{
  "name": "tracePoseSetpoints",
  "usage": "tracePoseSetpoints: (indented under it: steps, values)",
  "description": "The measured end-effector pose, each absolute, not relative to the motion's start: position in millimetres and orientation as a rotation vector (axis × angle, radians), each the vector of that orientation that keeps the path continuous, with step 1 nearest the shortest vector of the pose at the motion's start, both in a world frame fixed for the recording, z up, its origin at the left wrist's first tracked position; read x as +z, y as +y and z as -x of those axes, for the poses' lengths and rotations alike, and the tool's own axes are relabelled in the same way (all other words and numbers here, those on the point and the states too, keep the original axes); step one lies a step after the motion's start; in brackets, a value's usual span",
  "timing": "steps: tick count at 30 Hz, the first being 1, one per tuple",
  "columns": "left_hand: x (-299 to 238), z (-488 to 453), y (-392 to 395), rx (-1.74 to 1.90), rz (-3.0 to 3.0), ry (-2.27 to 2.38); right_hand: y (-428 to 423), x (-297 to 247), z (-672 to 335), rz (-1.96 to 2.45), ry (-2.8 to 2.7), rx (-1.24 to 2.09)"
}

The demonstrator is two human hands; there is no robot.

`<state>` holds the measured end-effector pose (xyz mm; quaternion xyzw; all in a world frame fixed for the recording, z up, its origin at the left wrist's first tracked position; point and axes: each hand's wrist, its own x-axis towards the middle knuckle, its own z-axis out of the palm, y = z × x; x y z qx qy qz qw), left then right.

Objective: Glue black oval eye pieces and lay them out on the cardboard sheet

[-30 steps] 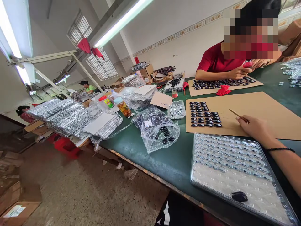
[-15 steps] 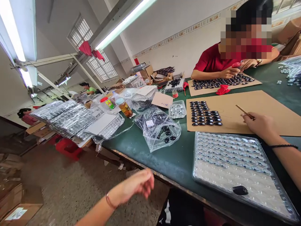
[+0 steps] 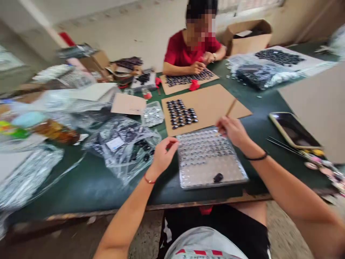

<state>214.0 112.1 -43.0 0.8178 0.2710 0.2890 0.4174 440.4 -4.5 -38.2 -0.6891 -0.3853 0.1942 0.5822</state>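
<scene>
My right hand [image 3: 235, 130] is closed around a thin wooden stick [image 3: 231, 106], over the upper right part of a clear plastic tray [image 3: 195, 178]. Rows of small clear oval pieces [image 3: 201, 144] fill the tray's upper part. A single black oval piece [image 3: 218, 177] lies near its front edge. By the tray's upper left corner, my left hand [image 3: 164, 156] has its fingers curled and thumb and forefinger tips together; anything between them is too blurred to make out. Beyond the tray, rows of shiny black oval pieces [image 3: 180, 114] lie on a brown cardboard sheet [image 3: 212, 99].
A plastic bag of black pieces [image 3: 126, 144] and a small tub of clear bits [image 3: 152, 114] lie left of the tray. On the right are a phone [image 3: 295, 130] and tweezers [image 3: 285, 145]. Across the table, a person in red [image 3: 179, 50] handles pieces on another cardboard sheet.
My view has swung to the right. My left hand has come up from beyond the table edge to the tray's corner. My right hand, still holding the stick, has moved from the cardboard to above the tray.
</scene>
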Motion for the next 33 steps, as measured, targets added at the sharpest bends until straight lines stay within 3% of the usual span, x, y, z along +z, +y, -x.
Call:
tracePoseSetpoints:
  steps: [3,8,15,23,33]
  values:
    - [-47.5,-214.1,117.3,0.639,-2.000,0.691,-4.4,-40.1,-422.6,1.569,-1.253,0.646]
    - [-41.8,-212.2,107.1,0.658,-2.211,0.629,-15.9,-29.8,-403.8,1.407,-1.846,0.641]
    - [-35.3,-210.9,94.4,0.631,-2.392,0.576,-23.2,-22.7,-400.8,1.454,-1.961,0.501]
    - [-39.4,-211.1,64.7,0.334,-2.456,0.247,-45.6,-24.2,-371.4,1.280,-1.989,0.076]
    - [-37.8,-207.7,68.4,0.326,-1.992,0.460,-44.2,-30.0,-370.6,1.301,-1.960,-0.050]
